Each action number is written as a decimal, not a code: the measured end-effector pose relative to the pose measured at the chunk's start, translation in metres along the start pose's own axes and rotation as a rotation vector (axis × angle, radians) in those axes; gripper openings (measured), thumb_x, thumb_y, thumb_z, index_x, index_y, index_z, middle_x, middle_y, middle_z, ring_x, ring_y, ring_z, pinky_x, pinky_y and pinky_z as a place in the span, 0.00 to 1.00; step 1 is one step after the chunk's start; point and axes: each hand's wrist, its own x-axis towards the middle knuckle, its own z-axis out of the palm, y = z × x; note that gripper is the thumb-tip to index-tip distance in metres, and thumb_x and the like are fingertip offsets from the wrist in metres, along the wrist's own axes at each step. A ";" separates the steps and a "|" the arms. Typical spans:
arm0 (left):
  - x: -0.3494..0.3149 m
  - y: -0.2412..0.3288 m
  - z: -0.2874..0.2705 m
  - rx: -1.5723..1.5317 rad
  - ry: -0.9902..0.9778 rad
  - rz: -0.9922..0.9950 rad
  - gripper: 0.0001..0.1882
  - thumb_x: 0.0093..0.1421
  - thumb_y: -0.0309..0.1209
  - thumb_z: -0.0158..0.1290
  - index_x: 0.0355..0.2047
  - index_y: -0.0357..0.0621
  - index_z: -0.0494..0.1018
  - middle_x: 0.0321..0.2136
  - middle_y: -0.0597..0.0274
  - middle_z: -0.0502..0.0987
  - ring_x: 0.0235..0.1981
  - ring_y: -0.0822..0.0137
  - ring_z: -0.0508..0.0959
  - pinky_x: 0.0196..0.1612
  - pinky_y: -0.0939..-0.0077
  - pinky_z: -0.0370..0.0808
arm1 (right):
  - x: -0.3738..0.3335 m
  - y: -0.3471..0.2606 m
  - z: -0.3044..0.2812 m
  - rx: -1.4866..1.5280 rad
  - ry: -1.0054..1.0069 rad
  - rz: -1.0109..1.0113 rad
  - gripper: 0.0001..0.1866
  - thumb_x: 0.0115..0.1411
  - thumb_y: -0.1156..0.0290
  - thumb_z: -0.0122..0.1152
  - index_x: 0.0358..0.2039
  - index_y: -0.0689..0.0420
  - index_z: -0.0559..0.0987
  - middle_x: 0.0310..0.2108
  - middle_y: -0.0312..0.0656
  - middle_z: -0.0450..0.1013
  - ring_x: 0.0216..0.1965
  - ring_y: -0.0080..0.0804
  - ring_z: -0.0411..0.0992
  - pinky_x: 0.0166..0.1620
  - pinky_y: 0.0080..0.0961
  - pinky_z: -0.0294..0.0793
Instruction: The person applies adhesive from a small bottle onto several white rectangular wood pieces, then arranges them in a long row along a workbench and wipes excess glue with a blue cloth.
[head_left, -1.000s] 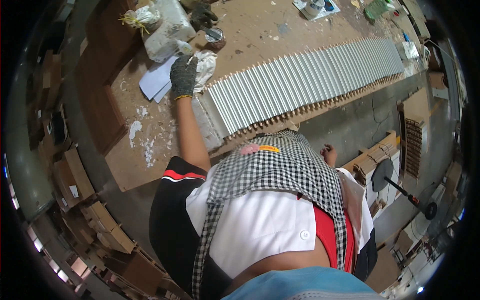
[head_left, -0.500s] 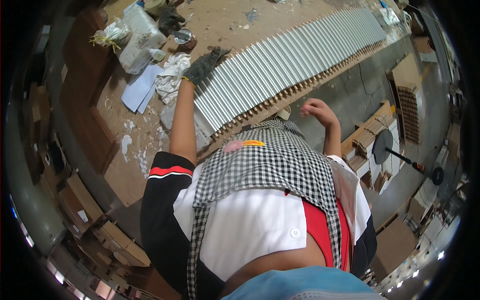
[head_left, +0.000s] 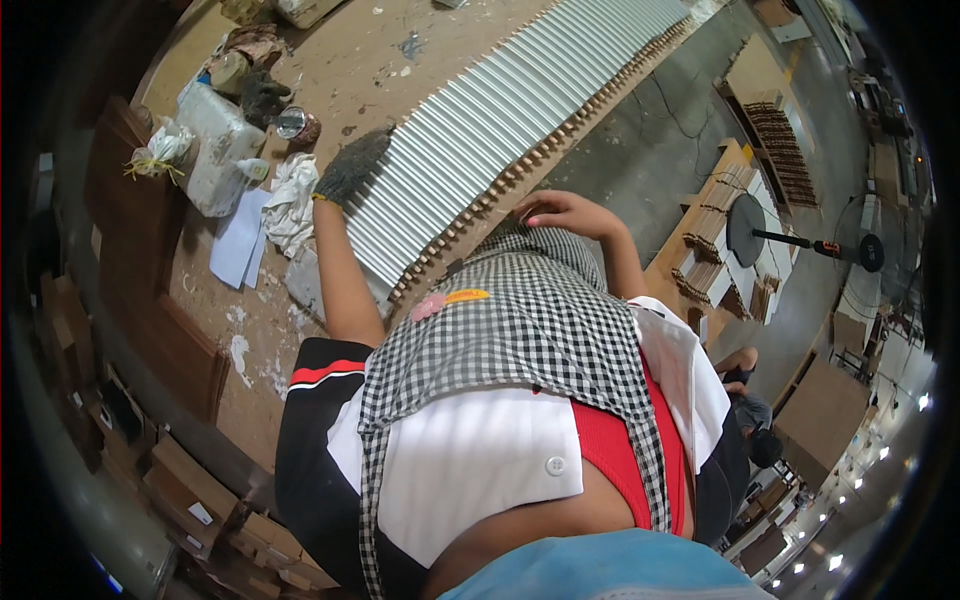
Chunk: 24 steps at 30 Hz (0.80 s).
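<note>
A long row of narrow silvery-white slats [head_left: 480, 120] with brown ends lies side by side on the worn worktable [head_left: 330, 60]. My left hand [head_left: 355, 165], in a dark grey knit glove, rests along the far-left ends of the nearer slats, fingers stretched together and nothing visible in it. My right hand [head_left: 572, 213] is bare, held just in front of my checked apron [head_left: 500, 310] by the table's near edge. Its fingers are loosely bent and apart from the thumb, with the tips partly hidden; I see nothing held.
Left of the slats are a crumpled white cloth [head_left: 290, 205], paper sheets [head_left: 238, 240], a smeared whitish container [head_left: 215, 150] and an open can [head_left: 297, 125]. On the right, a pole with a round dark head [head_left: 745, 230] stands by stacked boards [head_left: 710, 250]. Another person [head_left: 750, 410] is at lower right.
The view has shifted, so the table and slats appear farther left. My right hand has come leftward to the apron front and its fingers have loosened. My left hand lies flatter on the slat ends.
</note>
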 end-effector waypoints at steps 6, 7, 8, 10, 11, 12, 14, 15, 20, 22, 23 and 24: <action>-0.017 0.025 0.013 -0.200 0.372 0.128 0.18 0.65 0.34 0.55 0.52 0.40 0.76 0.53 0.56 0.77 0.55 0.65 0.74 0.56 0.71 0.71 | -0.030 0.009 -0.063 0.180 0.089 -0.109 0.13 0.65 0.67 0.60 0.46 0.61 0.79 0.46 0.40 0.77 0.46 0.25 0.74 0.49 0.24 0.72; -0.023 0.025 0.013 -0.240 0.453 0.179 0.17 0.64 0.34 0.55 0.51 0.40 0.77 0.52 0.55 0.77 0.55 0.65 0.75 0.57 0.70 0.71 | -0.023 0.009 -0.073 0.168 0.092 -0.080 0.12 0.65 0.68 0.60 0.45 0.61 0.80 0.45 0.39 0.78 0.45 0.24 0.74 0.48 0.23 0.72; -0.024 0.026 0.015 -0.143 0.473 0.238 0.17 0.65 0.29 0.54 0.54 0.39 0.75 0.54 0.58 0.76 0.53 0.69 0.74 0.56 0.74 0.72 | -0.019 0.008 -0.085 0.159 0.033 -0.088 0.12 0.65 0.68 0.60 0.45 0.61 0.80 0.45 0.39 0.78 0.45 0.24 0.74 0.48 0.23 0.72; -0.018 0.047 0.032 0.020 0.575 0.274 0.16 0.64 0.29 0.54 0.52 0.39 0.76 0.53 0.55 0.77 0.53 0.64 0.75 0.58 0.70 0.70 | -0.014 0.005 -0.106 0.213 0.092 0.004 0.11 0.64 0.70 0.61 0.44 0.63 0.80 0.39 0.40 0.79 0.41 0.25 0.75 0.47 0.22 0.74; -0.011 0.065 0.042 0.086 0.596 0.270 0.16 0.64 0.30 0.55 0.51 0.40 0.76 0.53 0.54 0.76 0.53 0.60 0.76 0.59 0.69 0.69 | -0.009 0.002 -0.114 0.210 0.073 -0.003 0.11 0.64 0.70 0.61 0.44 0.63 0.80 0.39 0.40 0.79 0.41 0.25 0.75 0.47 0.22 0.74; -0.009 0.079 0.051 0.135 0.675 0.264 0.15 0.64 0.32 0.55 0.48 0.40 0.77 0.51 0.52 0.77 0.54 0.57 0.75 0.59 0.66 0.68 | -0.006 -0.006 -0.125 0.170 0.029 -0.017 0.11 0.65 0.69 0.60 0.43 0.62 0.80 0.38 0.40 0.79 0.40 0.25 0.76 0.44 0.22 0.75; 0.000 0.112 0.075 0.181 0.760 0.299 0.14 0.63 0.34 0.56 0.46 0.42 0.78 0.50 0.50 0.77 0.56 0.53 0.73 0.61 0.62 0.67 | -0.007 -0.022 -0.162 0.099 -0.004 -0.010 0.12 0.66 0.65 0.59 0.41 0.61 0.80 0.34 0.39 0.79 0.35 0.24 0.77 0.37 0.19 0.75; 0.004 0.116 0.086 0.166 0.754 0.268 0.13 0.63 0.33 0.55 0.47 0.43 0.78 0.52 0.50 0.76 0.57 0.51 0.72 0.62 0.60 0.66 | -0.009 -0.043 -0.178 0.012 0.018 0.033 0.12 0.65 0.63 0.60 0.38 0.60 0.79 0.30 0.35 0.78 0.33 0.20 0.76 0.35 0.17 0.73; 0.034 0.175 0.140 0.339 0.824 0.280 0.15 0.64 0.31 0.54 0.50 0.40 0.75 0.59 0.48 0.70 0.64 0.47 0.65 0.65 0.56 0.61 | -0.007 -0.067 -0.324 -0.028 0.440 -0.207 0.11 0.63 0.65 0.62 0.39 0.61 0.80 0.26 0.33 0.76 0.26 0.18 0.71 0.32 0.18 0.71; 0.055 0.195 0.155 0.385 0.794 0.282 0.16 0.65 0.32 0.53 0.52 0.41 0.74 0.61 0.48 0.68 0.64 0.47 0.64 0.66 0.54 0.60 | -0.002 -0.076 -0.401 -0.042 0.703 -0.299 0.12 0.63 0.66 0.62 0.38 0.63 0.81 0.25 0.33 0.77 0.26 0.18 0.71 0.32 0.19 0.71; 0.062 0.202 0.158 0.423 0.773 0.273 0.16 0.65 0.32 0.53 0.53 0.42 0.73 0.62 0.48 0.67 0.65 0.47 0.64 0.66 0.54 0.59 | 0.005 -0.078 -0.441 -0.028 0.818 -0.330 0.12 0.63 0.67 0.62 0.37 0.64 0.81 0.25 0.34 0.77 0.25 0.18 0.71 0.32 0.19 0.71; 0.069 0.209 0.164 0.454 0.745 0.266 0.17 0.66 0.32 0.52 0.53 0.42 0.73 0.62 0.48 0.66 0.65 0.48 0.63 0.66 0.54 0.59 | 0.011 -0.080 -0.487 -0.117 0.988 -0.346 0.11 0.62 0.66 0.63 0.36 0.63 0.82 0.24 0.35 0.77 0.25 0.20 0.72 0.32 0.20 0.72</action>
